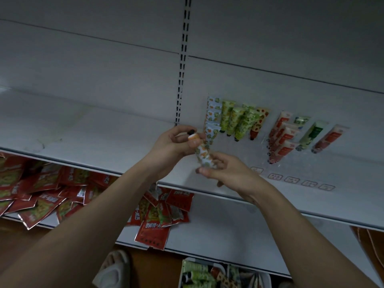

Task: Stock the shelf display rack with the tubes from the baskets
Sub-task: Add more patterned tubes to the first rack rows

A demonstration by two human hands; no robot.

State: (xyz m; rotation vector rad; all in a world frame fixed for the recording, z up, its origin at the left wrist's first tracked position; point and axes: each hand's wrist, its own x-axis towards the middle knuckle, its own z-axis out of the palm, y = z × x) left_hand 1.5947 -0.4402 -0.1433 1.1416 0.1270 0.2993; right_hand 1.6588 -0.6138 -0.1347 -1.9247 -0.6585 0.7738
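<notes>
Both hands hold one orange-patterned tube [202, 151] just before the shelf [104, 129], left hand [174, 144] pinching the cap end, right hand [226, 173] gripping the crimped tail, likely to line it up beside the rack's [276, 151] standing tubes [236, 121].

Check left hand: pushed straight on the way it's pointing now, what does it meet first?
Likely the blue orange-print tubes at the left end of the rack, just beyond the left hand and the tube it grips together with the right hand. Depth is unclear, so it might reach the shelf back panel instead.
</notes>
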